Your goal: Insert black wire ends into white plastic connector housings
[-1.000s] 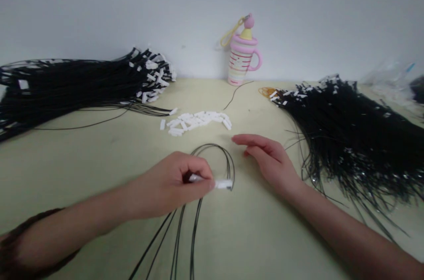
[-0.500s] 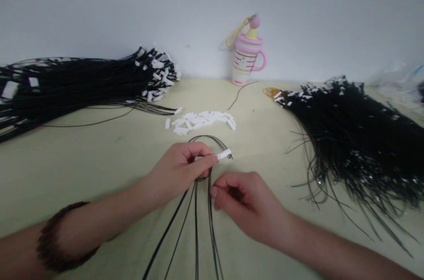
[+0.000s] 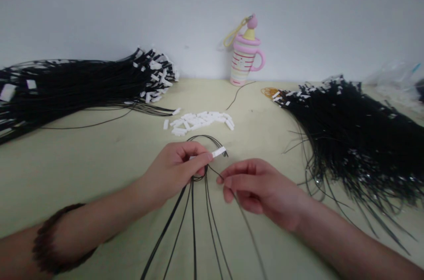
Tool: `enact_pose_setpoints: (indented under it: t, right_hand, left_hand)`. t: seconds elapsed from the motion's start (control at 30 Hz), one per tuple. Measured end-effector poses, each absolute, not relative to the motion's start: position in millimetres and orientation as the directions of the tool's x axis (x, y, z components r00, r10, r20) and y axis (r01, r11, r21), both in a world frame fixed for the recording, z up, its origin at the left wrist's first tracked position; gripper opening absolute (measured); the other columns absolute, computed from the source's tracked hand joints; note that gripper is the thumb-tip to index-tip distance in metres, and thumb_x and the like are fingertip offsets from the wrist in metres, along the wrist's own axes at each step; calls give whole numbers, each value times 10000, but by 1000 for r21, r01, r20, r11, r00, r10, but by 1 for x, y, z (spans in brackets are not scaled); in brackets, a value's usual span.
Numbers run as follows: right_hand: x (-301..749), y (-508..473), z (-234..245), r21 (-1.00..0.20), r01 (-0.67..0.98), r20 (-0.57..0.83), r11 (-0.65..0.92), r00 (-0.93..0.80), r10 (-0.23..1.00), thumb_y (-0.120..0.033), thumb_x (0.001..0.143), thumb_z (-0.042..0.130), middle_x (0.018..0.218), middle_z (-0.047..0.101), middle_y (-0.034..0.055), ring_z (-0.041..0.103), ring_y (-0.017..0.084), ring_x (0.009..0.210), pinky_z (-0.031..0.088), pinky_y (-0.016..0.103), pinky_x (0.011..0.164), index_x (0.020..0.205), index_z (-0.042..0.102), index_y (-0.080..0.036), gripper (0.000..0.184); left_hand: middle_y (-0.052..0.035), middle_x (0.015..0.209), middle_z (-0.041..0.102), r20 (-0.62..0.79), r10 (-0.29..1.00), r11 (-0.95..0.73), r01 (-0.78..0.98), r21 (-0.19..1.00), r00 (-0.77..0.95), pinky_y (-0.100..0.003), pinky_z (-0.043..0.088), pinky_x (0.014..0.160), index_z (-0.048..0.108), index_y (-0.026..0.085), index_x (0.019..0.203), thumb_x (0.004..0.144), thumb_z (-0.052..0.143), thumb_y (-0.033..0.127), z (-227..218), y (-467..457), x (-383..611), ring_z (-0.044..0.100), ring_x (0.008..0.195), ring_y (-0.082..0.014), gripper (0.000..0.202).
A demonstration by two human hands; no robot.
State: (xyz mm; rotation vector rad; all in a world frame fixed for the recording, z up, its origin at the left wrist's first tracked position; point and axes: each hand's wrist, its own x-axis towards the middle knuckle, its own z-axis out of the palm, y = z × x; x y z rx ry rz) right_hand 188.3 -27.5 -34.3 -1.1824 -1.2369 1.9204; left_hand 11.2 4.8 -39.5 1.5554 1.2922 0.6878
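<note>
Between the thumb and fingers of my left hand [image 3: 180, 165] is a white connector [image 3: 219, 152], its end sticking out to the right. Thin black wires [image 3: 193, 222] run from under that hand down to the bottom edge, and some curl in a loop [image 3: 207, 136] above it. Pinched in my right hand [image 3: 256, 187] is a single black wire [image 3: 249, 227], drawn out to the right of the others. Just beyond the hands lies a pile of small white connectors [image 3: 202, 120]. My left palm hides where the wires meet.
A large bundle of black wires with white ends [image 3: 82, 81] lies at the left, and another black bundle [image 3: 357, 134] at the right, near yellowish rubber bands [image 3: 270, 92]. A pink striped cup [image 3: 243, 61] stands against the wall. Clear plastic bags [image 3: 397, 79] sit far right.
My right hand has moved to the right, pulling one black wire away from the rest. My left hand keeps its grip on the white connector.
</note>
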Motion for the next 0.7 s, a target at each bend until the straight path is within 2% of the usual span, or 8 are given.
enact_pose_setpoints:
  t: [0.07,0.13,0.27,0.37,0.5,0.57,0.63,0.7]
  right_hand:
    - [204,-22,-21,-874,-115,-379,-473,-448,810,-180,717,571,600,602,-21,255,-6,338,173,178,359,908,630,-151,202]
    - [224,-17,-7,-910,-191,-291,-367,-336,896,-184,757,493,602,610,-40,223,-27,331,195,184,383,969,638,-176,256]
    - [265,-6,15,-994,-102,-40,-35,47,998,-180,865,19,1024,606,-33,235,-97,389,195,238,454,941,632,-125,621]
    - [291,3,22,-990,-63,107,122,206,973,-254,915,156,1226,523,-15,388,-43,490,212,274,461,922,648,-175,498]
    - [301,13,22,-963,-82,199,258,429,881,-244,859,459,1019,598,8,426,35,537,224,280,461,826,634,-221,179]
    - [293,12,19,-945,-36,264,325,501,824,-190,827,501,879,573,27,426,63,544,249,261,454,766,609,-218,127]
    - [278,6,13,-925,54,355,375,473,806,-154,812,484,730,527,25,440,86,538,265,249,442,680,576,-199,167]
    - [259,-4,3,-893,221,446,391,330,832,-134,793,479,594,476,4,430,90,496,259,235,421,620,555,-184,195]
  left_hand:
    - [56,478,473,-197,946,95,359,928,257,-170,245,377,557,162,579,766,556,362,-40,5,11,360,409,-58,273]
    - [57,470,472,-239,938,163,289,943,251,-159,234,365,561,160,582,761,569,334,-40,6,11,351,400,-50,250]
    - [58,461,471,-316,916,282,163,945,248,-148,222,357,557,154,569,742,606,318,-42,9,10,342,391,-39,243]
    - [57,462,478,-346,905,326,118,938,247,-148,209,345,597,159,621,742,611,328,-43,10,8,340,381,-38,209]
    - [50,467,485,-356,901,340,108,934,248,-137,223,351,628,152,656,737,618,319,-41,10,7,356,394,-35,186]
    - [48,462,486,-353,902,338,102,936,247,-135,226,351,620,146,626,729,626,306,-40,9,8,361,396,-34,190]
    - [49,454,485,-354,901,342,93,935,249,-133,225,346,618,148,613,733,622,294,-39,10,8,358,389,-31,189]
    - [51,446,487,-354,901,346,77,935,250,-128,228,343,630,156,628,742,613,288,-40,10,8,362,384,-30,175]
